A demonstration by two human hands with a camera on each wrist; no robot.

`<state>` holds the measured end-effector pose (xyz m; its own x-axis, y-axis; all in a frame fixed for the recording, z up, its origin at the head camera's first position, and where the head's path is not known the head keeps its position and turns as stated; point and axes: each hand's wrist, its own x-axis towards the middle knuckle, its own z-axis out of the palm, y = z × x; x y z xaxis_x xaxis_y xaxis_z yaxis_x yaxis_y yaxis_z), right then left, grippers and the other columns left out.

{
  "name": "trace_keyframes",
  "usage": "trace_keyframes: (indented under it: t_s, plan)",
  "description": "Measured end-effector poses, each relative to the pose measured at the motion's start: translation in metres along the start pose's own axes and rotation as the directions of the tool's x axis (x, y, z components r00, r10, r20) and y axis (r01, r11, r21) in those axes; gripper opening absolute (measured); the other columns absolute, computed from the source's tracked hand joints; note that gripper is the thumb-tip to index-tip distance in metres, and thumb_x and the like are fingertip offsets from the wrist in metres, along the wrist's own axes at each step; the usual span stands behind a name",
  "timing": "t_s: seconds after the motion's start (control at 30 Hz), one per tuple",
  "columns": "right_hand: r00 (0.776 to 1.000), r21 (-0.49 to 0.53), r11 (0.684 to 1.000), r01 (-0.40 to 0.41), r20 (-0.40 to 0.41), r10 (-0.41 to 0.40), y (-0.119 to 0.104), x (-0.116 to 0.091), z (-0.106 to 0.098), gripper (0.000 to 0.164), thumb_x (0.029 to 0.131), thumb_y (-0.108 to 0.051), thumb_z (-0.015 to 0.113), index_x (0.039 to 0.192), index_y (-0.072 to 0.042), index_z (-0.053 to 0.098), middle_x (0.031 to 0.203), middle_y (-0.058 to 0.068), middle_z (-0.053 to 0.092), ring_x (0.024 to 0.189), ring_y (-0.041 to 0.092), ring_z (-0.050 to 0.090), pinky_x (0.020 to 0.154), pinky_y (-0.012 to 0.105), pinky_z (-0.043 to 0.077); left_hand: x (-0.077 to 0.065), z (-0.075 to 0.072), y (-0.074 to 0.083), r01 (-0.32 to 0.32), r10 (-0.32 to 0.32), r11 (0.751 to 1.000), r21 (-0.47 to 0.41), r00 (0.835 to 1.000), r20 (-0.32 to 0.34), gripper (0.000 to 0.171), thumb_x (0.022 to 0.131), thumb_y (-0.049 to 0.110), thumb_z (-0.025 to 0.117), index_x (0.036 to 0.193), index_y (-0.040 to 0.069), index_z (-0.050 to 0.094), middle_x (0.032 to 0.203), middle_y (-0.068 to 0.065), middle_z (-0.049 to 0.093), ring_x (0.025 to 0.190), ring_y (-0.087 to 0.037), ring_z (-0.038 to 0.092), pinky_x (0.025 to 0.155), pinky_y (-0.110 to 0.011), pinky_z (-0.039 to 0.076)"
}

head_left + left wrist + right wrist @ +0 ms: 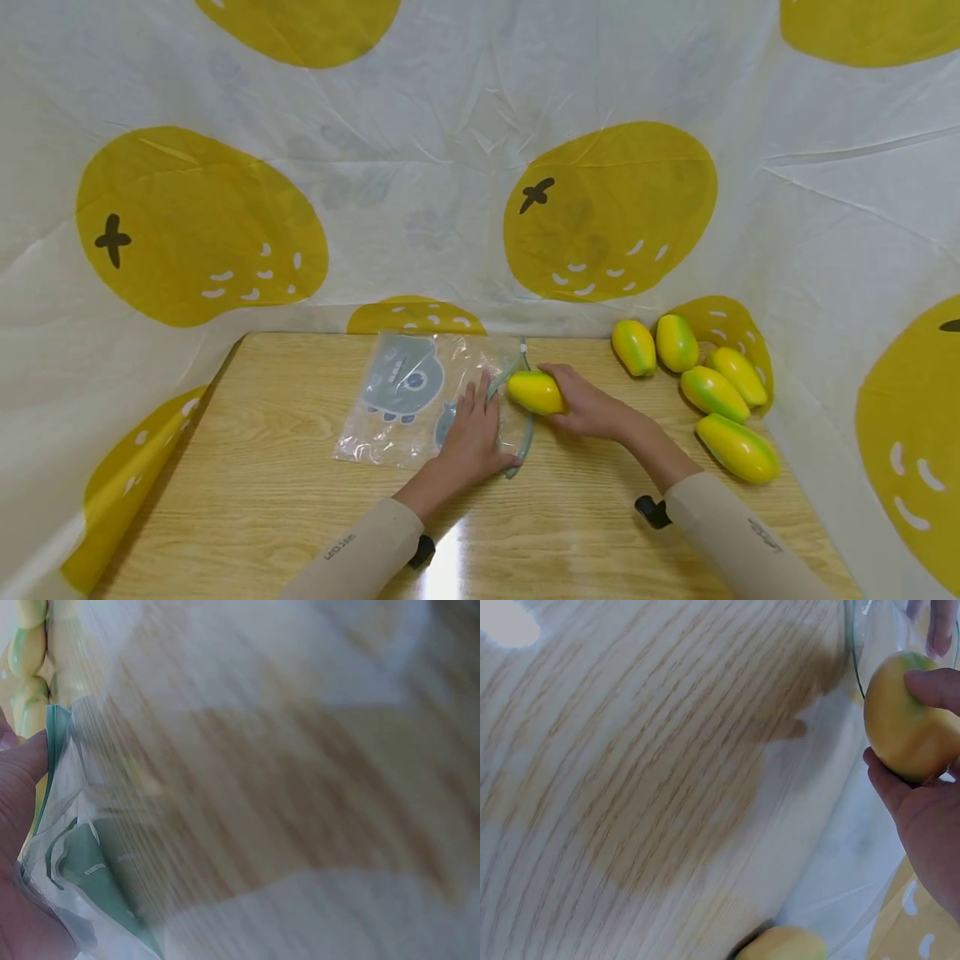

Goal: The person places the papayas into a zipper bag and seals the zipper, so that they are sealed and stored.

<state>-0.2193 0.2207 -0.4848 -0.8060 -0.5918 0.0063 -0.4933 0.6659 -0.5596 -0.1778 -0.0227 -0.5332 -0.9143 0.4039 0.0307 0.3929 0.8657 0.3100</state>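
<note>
A clear zip bag (pixel 405 400) with a blue-grey cartoon print and a green zip rim lies flat, its mouth parted toward the right. My left hand (pixel 472 433) rests at that mouth, fingers fairly straight and thumb against the lower rim. In the left wrist view, my left hand (pixel 26 825) touches the green zip edge (pixel 56 739). My right hand (pixel 588 400) grips a yellow-green, papaya-like fruit (pixel 534 392), whose left end is at the bag's mouth. In the right wrist view, thumb and fingers hold the fruit (pixel 904 720) from opposite sides.
Several similar fruits, including a front one (pixel 738 448) and a back one (pixel 633 347), lie at the right of the wooden table (pixel 300 517). A white cloth (pixel 420 192) printed with large yellow fruit stands along the back and sides.
</note>
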Motion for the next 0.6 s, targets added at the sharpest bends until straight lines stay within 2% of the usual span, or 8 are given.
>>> trace_keyframes:
  t_s: [0.27, 0.43, 0.6]
  plan:
    - [0.998, -0.046, 0.999, -0.018, -0.062, 0.015, 0.002, 0.01, 0.009, 0.078, 0.088, -0.013, 0.082, 0.152, 0.002, 0.04, 0.136, 0.027, 0.046, 0.123, 0.04, 0.054, 0.108, 0.06, 0.048, -0.001, 0.0, 0.001, -0.002, 0.002, 1.0, 0.018, 1.0, -0.013, 0.121, 0.069, 0.064, 0.088, 0.156, -0.003, 0.037, 0.173, -0.021, 0.001, 0.157, -0.048, 0.017, 0.126, -0.055, 0.025]
    - [0.992, -0.06, 0.997, -0.054, -0.119, 0.046, -0.002, 0.016, 0.015, 0.075, 0.086, -0.018, 0.085, 0.146, 0.004, 0.045, 0.138, 0.026, 0.051, 0.126, 0.039, 0.054, 0.11, 0.058, 0.046, 0.0, 0.001, 0.0, -0.005, 0.006, 0.999, 0.05, 1.0, -0.01, 0.122, 0.07, 0.066, 0.087, 0.156, -0.004, 0.037, 0.173, -0.021, 0.0, 0.157, -0.047, 0.018, 0.126, -0.055, 0.025]
    - [0.988, -0.052, 0.995, -0.082, -0.139, 0.074, -0.006, 0.021, 0.017, 0.072, 0.086, -0.023, 0.085, 0.142, 0.004, 0.048, 0.141, 0.024, 0.053, 0.128, 0.038, 0.055, 0.111, 0.056, 0.047, 0.0, 0.002, 0.001, 0.004, -0.004, 0.999, 0.032, 1.0, -0.002, 0.122, 0.07, 0.065, 0.087, 0.157, -0.003, 0.035, 0.174, -0.02, -0.001, 0.157, -0.046, 0.016, 0.127, -0.054, 0.025]
